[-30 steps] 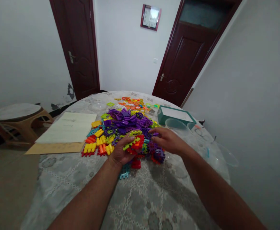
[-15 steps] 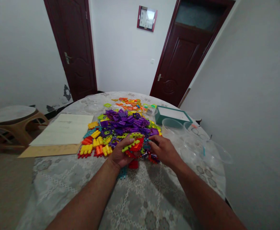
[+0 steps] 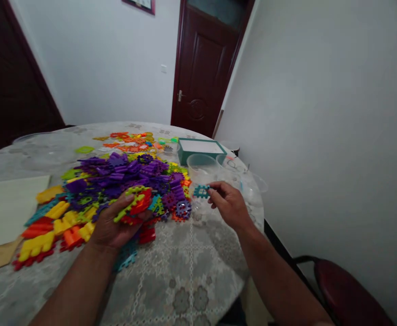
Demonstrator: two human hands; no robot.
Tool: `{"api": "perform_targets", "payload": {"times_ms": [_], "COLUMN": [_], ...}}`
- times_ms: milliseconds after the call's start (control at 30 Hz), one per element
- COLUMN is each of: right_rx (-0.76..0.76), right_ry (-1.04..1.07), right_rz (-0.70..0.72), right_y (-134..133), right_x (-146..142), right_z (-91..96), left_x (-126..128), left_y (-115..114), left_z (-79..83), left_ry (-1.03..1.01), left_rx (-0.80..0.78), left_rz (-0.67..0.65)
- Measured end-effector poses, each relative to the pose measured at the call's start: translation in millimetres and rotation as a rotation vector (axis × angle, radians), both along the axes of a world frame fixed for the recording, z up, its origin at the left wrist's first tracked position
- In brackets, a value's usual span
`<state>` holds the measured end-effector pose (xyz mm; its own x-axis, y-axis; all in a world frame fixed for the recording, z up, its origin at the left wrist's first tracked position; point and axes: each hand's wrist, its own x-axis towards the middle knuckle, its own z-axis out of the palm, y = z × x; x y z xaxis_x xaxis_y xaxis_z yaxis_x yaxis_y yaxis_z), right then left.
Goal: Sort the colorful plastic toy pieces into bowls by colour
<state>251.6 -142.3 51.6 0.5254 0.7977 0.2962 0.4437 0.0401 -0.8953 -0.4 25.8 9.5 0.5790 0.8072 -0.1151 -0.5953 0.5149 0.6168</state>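
My left hand (image 3: pixel 117 222) is closed around several plastic building pieces, a lime-green toothed one (image 3: pixel 130 206) and red ones (image 3: pixel 142 202) among them. Between the thumb and fingers of my right hand (image 3: pixel 228 201) is a teal square building piece (image 3: pixel 201 191) with toothed edges and an open grid. It is held above the tablecloth, right of the heap. The purple pile of building pieces (image 3: pixel 123 174) lies just beyond my left hand. Yellow pieces (image 3: pixel 37 244) sit at its left, and a teal piece (image 3: pixel 127 256) lies partly hidden below my left wrist.
Clear plastic tubs (image 3: pixel 201 166) stand at the right, beside a green-edged box (image 3: pixel 201 147). Orange pieces (image 3: pixel 127 144) are scattered at the back. A pale sheet (image 3: pixel 11 208) lies at the left. A dark red chair (image 3: pixel 348 290) is at the lower right.
The camera view has turned right. My right hand has moved away from my left, carrying the teal piece to the right of the heap. My left hand still holds its pieces.
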Motion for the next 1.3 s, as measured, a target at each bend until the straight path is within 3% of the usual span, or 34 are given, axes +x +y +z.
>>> {"api": "perform_targets", "payload": {"times_ms": [267, 400, 600, 733, 800, 1067, 1167, 1300], "right_rx": [0.140, 0.078, -0.109, -0.046, 0.022, 0.077, 0.090, 0.149], "right_ry": [-0.079, -0.209, -0.438, -0.451, -0.412, -0.445, -0.480, -0.525], "right_rz": [-0.488, -0.701, -0.746, -0.744, -0.648, 0.204, 0.380, 0.505], "right_y": [-57.6, -68.1, -66.7, -57.6, -50.1, -0.4, 24.6, 48.2], "right_x": [96.8, 148.4, 179.8, 153.3, 123.4, -21.5, -51.5, -72.5], "right_z": [5.3, -2.0, -21.7, -25.5, -20.7, 13.5, 12.1, -6.0], "left_x": [1.7, 1.7, 5.0, 6.5, 6.8, 5.7, 5.6, 6.6], "left_y": [-0.5, 1.5, -2.2, -6.6, -6.3, -9.7, -11.3, -11.5], "left_z": [-2.1, -5.5, -5.4, -8.6, -11.9, -12.6, -11.0, -11.9], "left_ry": [0.056, 0.089, 0.099, 0.054, 0.047, 0.063, 0.052, 0.024], "left_rx": [0.025, 0.006, 0.005, 0.047, 0.073, 0.094, 0.116, 0.129], "left_rz": [0.006, -0.004, -0.043, -0.076, -0.084, -0.099, -0.098, -0.098]}}
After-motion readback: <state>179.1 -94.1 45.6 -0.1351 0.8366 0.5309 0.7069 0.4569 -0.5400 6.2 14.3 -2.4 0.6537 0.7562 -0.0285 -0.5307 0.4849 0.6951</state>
